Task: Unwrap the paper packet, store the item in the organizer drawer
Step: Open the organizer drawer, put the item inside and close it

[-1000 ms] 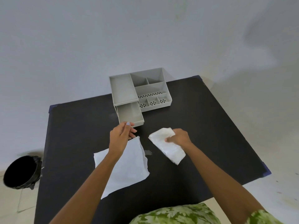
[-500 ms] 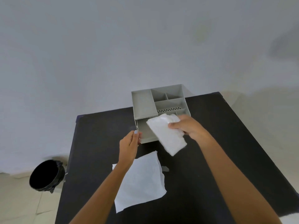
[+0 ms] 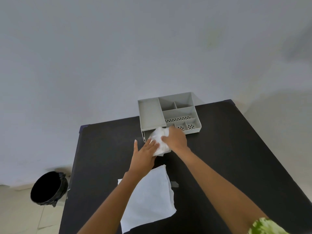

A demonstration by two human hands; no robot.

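A grey organizer (image 3: 150, 114) stands at the far edge of the black table (image 3: 236, 149), its lower-left drawer (image 3: 144, 135) pulled out toward me. A white folded item (image 3: 160, 141) lies over the open drawer and hides most of it. My right hand (image 3: 175, 138) grips the item from the right. My left hand (image 3: 145, 152) rests with flat, spread fingers against the item's near-left edge. The unfolded white wrapping paper (image 3: 148, 198) lies flat on the table between my forearms.
A black waste bin (image 3: 49, 189) stands on the tiled floor left of the table. A small scrap of tape (image 3: 173, 184) lies beside the paper's right edge. A plain wall rises just behind the organizer.
My right hand carried the white item from above the table down onto the open drawer. My left hand moved forward from beside the drawer front to touch the item.
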